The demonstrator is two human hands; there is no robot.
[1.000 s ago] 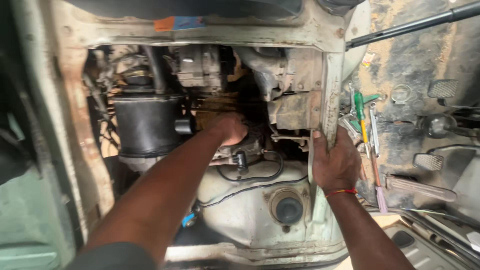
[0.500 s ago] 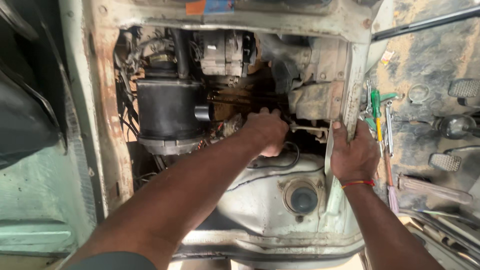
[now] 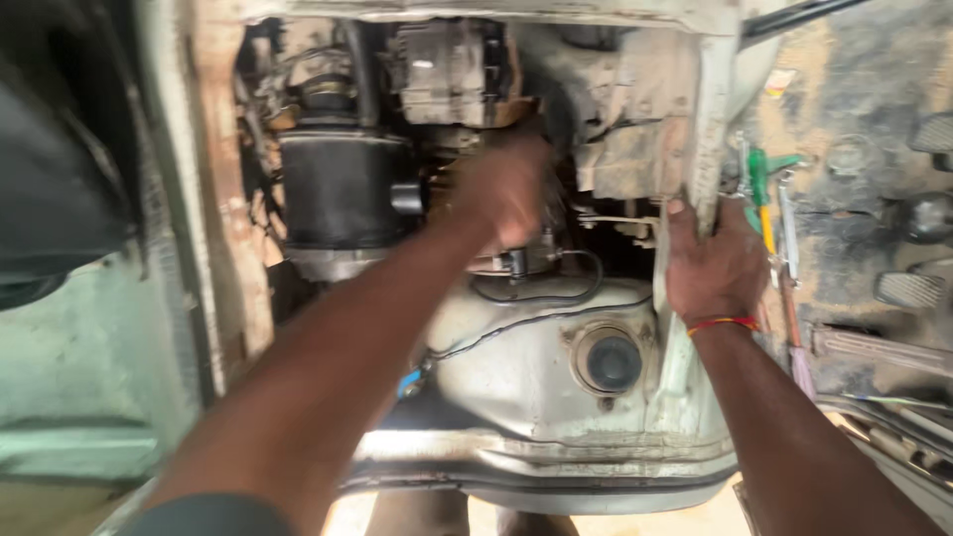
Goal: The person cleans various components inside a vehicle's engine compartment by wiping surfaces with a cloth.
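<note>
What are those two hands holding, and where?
The right hand grips the edge of the engine bay frame. The left hand reaches among engine parts, too blurred to tell.

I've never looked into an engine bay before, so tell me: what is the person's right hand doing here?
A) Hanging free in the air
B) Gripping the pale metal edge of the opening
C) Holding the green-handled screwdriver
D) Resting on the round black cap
B: the right hand is wrapped on the pale metal frame edge, while the green-handled screwdriver lies untouched beside it.
</note>
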